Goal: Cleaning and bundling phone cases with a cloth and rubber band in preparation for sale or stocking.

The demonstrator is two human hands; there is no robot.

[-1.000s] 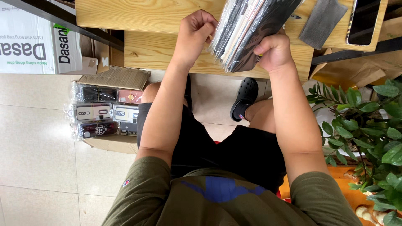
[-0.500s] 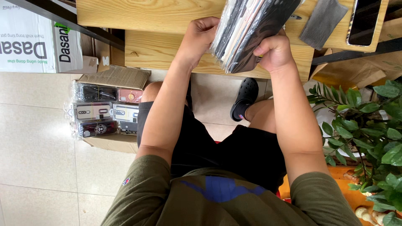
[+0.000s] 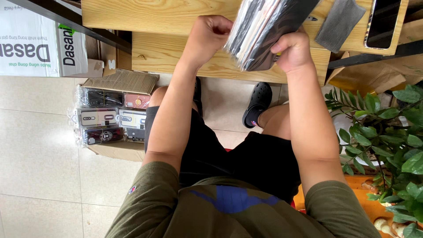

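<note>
Over the wooden desk (image 3: 176,57), the right hand (image 3: 293,50) clamps a stack of plastic-wrapped cases (image 3: 264,31); the left hand's (image 3: 209,35) fingers are curled together at its edge. Best to peel 1 at a time.

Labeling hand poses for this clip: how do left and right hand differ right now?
The left hand is curled into a loose fist at the edge of the stack of packets, only its fingertips at it. The right hand wraps the stack's lower end and bears it in a full grip. The left sits slightly higher in the picture than the right. Both are bare and raised over the wooden desk.
</note>
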